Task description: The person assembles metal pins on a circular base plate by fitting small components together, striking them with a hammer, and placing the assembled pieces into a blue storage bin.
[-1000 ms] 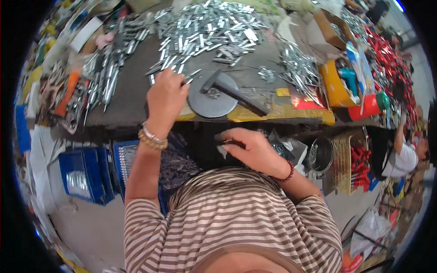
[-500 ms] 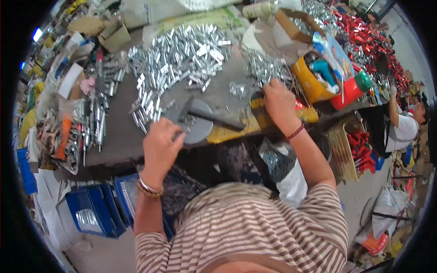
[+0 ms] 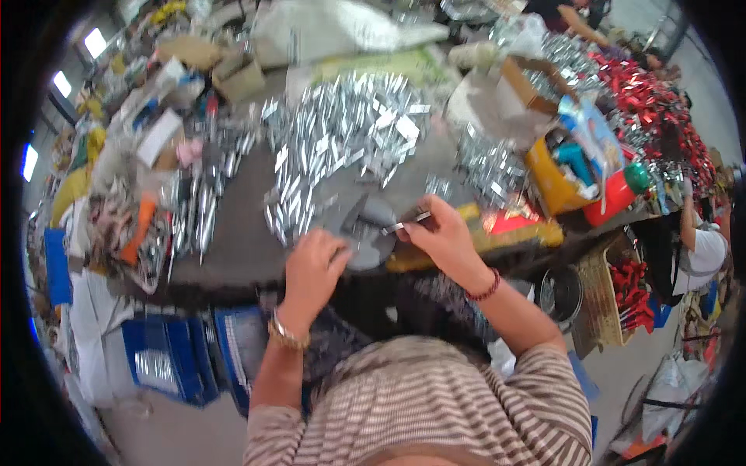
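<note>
A slim, shiny metal piece (image 3: 407,224) is pinched between the thumb and fingers of my right hand (image 3: 444,239), above the right side of a round grey plate (image 3: 371,255). My left hand (image 3: 313,268) is at the plate's left edge, with thumb and fingers drawn together; whatever may be between them is too small to make out. A hammer (image 3: 355,213) lies across the plate, its handle partly covered by my right hand. Beyond my hands spreads a large heap of silvery metal pieces (image 3: 342,128), with a smaller pile (image 3: 489,165) to its right.
On the right stand a yellow container (image 3: 553,183) with a teal-handled tool and a red bottle (image 3: 608,203) with a green cap. Tools and metal rods (image 3: 203,203) crowd the left. Blue bins (image 3: 165,357) sit below the bench. A co-worker (image 3: 703,248) is at far right.
My right hand has come left from beside the smaller pile to over the plate, and a slim metal piece now shows in its fingers. My left hand stays by the plate. The view has shifted.
</note>
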Motion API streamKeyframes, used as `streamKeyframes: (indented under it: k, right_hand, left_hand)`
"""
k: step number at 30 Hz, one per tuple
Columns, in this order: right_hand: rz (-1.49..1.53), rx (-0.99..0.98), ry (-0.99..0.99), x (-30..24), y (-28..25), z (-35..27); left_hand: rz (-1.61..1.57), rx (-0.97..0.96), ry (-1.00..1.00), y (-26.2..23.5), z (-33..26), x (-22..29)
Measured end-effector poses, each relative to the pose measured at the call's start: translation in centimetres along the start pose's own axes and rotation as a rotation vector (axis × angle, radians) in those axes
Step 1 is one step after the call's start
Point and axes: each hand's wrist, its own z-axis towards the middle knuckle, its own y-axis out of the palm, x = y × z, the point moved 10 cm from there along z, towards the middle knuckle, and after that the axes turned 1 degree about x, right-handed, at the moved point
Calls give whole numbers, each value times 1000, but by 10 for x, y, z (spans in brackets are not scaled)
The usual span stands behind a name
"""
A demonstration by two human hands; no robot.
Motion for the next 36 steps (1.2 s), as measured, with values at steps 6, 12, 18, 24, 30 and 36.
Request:
streamKeyframes:
  k: [6, 12, 18, 24, 30, 36]
  right_hand:
    - [-313, -96, -327, -41, 39, -17]
    - [-681, -158, -526, -48, 55, -30]
    - [-833, -114, -651, -55, 65, -34]
    - [-806, -120, -666, -53, 67, -32]
    - [-748, -118, -651, -53, 64, -28]
    - [-720, -146, -667, -46, 72, -26]
  left_hand:
    - [-37, 39, -24, -7, 3, 0]
    - [-112, 50, -81, -5, -8, -8]
    - [-62, 78, -35, -8, -10, -3]
    - [-87, 72, -50, -6, -9, -7]
    - [-75, 71, -43, -4, -8, -3]
    - [-57, 95, -22, -1, -11, -2]
